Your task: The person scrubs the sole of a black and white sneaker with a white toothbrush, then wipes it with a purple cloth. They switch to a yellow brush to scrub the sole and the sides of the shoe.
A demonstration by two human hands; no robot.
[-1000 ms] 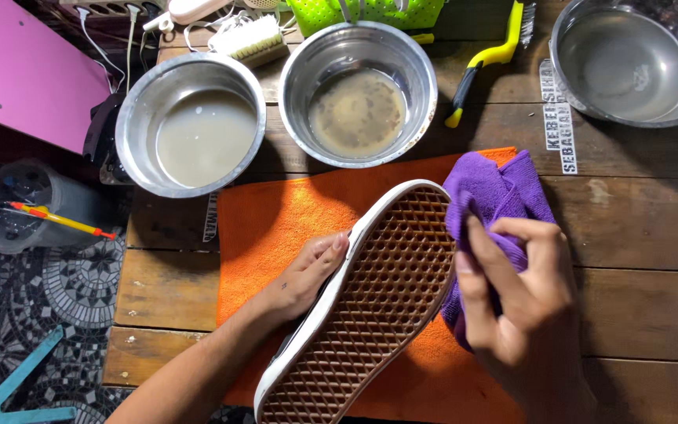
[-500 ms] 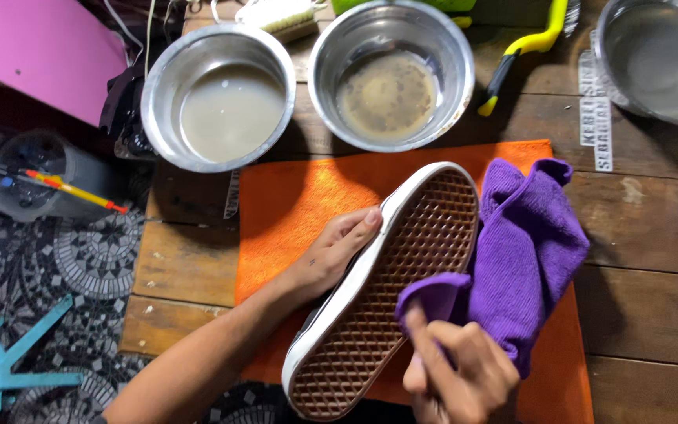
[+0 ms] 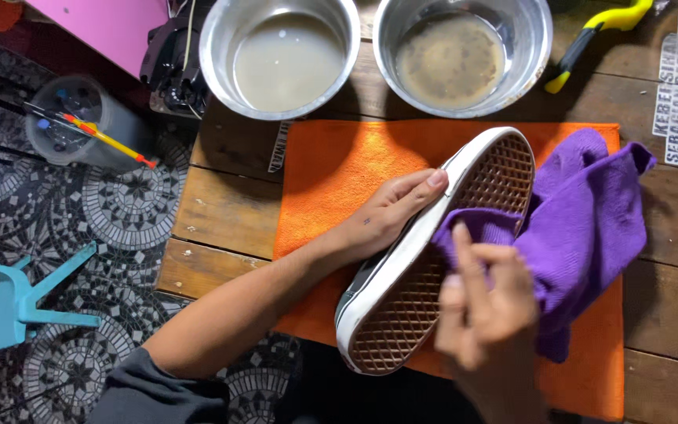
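Observation:
A sneaker (image 3: 433, 259) with a white rim and brown waffle sole lies sole-up on an orange towel (image 3: 339, 173). My left hand (image 3: 390, 212) grips the shoe's side, fingers along the white rim. My right hand (image 3: 484, 314) holds a purple cloth (image 3: 582, 228) and presses a fold of it against the middle of the sole. The rest of the cloth drapes to the right over the towel.
Two steel bowls of murky water, one (image 3: 284, 55) and another (image 3: 461, 55), stand behind the towel on the wooden table (image 3: 221, 212). A yellow-handled brush (image 3: 598, 31) lies at the back right. A clear cup of pens (image 3: 72, 126) and a blue stool (image 3: 9, 290) are on the patterned floor at left.
My right hand with the purple cloth has moved down the sole from the toe end toward the middle. The view has shifted right and lower. My left hand keeps its grip.

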